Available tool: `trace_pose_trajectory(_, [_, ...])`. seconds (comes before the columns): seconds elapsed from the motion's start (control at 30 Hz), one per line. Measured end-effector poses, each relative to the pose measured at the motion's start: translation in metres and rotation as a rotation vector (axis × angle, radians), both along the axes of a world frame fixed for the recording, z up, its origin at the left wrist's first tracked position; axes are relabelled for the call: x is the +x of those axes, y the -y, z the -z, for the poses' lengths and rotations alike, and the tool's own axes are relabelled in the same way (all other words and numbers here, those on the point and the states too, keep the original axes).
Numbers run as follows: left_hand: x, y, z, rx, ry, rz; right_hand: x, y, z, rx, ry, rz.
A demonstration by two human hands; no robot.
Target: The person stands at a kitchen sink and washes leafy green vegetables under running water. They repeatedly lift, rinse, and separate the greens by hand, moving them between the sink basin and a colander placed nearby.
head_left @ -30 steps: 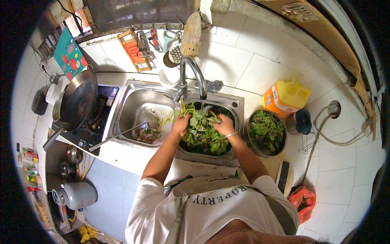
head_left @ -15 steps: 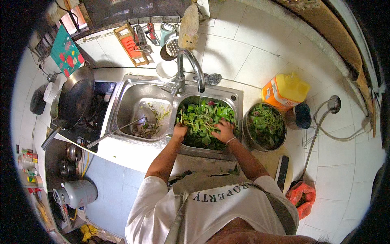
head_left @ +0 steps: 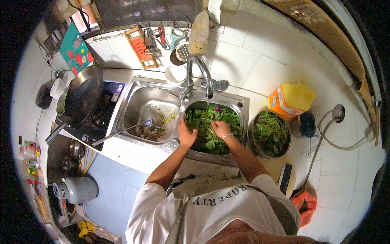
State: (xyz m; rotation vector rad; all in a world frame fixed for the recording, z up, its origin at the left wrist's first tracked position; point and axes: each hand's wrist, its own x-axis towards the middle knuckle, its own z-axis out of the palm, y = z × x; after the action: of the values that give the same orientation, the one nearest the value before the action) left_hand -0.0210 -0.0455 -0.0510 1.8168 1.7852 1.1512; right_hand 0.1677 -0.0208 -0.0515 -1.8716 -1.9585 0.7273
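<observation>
Leafy greens (head_left: 211,140) fill the right basin of a steel double sink (head_left: 162,84), under a thin stream from the curved faucet (head_left: 198,61). At the basin's left side, by the divider, my left hand (head_left: 187,134) is open, its fingers stretched out and its thumb apart. Its fingertips are beside the leaves. Over the middle of the greens my right hand (head_left: 221,129) is closed, fingers pinched round a stem of the greens. A bracelet circles that wrist. How deep the water stands under the leaves is hidden.
A metal pot (head_left: 250,139) of greens stands right of the sink, near a yellow-orange jug (head_left: 291,99). The left basin holds plant scraps (head_left: 151,132) and a long-handled utensil (head_left: 122,132). Farther left, a wok (head_left: 85,95) sits on the stove. A red bag (head_left: 305,205) lies at lower right.
My left hand has come up out of the greens and opened beside the divider. My right hand has gone from spread on the leaves to pinching a stem. The view has shifted slightly.
</observation>
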Motion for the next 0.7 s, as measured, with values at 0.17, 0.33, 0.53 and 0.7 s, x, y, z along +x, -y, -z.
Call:
trace_pose_trajectory(0.17, [0.022,-0.031,-0.035,-0.156,0.614,0.425,-0.016,-0.028,-0.066,-0.400,-1.282,0.199])
trace_pose_trajectory(0.33, [0.031,-0.045,-0.038,-0.055,0.528,0.585,-0.015,-0.044,-0.069,-0.584,-1.421,0.030])
trace_pose_trajectory(0.53, [0.027,-0.050,-0.043,-0.380,1.120,0.381,-0.019,-0.038,-0.044,-0.504,-1.181,0.128])
trace_pose_trajectory(0.7, [0.010,-0.061,-0.026,-0.492,1.314,0.276,-0.018,-0.025,-0.042,0.007,-0.596,-0.175])
